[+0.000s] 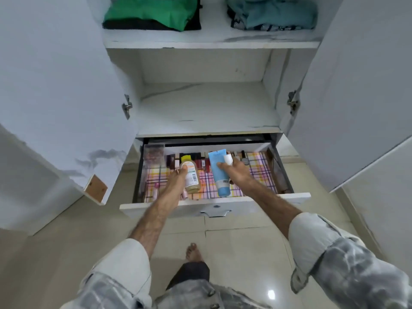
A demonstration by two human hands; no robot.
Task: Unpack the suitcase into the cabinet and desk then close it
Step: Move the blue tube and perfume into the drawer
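Note:
Both hands reach over the pulled-out white drawer [245, 200] at the foot of the cabinet. My left hand [176, 181] grips a clear bottle of yellowish liquid with a yellow cap [190, 175], held above the drawer's checked liner. My right hand [236, 171] holds a light blue tube [219, 172] lying lengthwise, and a small white item [228, 159] sits between its fingers. Small cosmetics [196, 160] line the back of the drawer. The suitcase is out of view.
Both cabinet doors [55, 85] stand wide open at left and right. A bare shelf [205, 108] lies above the drawer. Folded green clothes [151, 13] and teal clothes [274, 13] sit on the upper shelf. My bare foot [192, 252] stands on the tiled floor.

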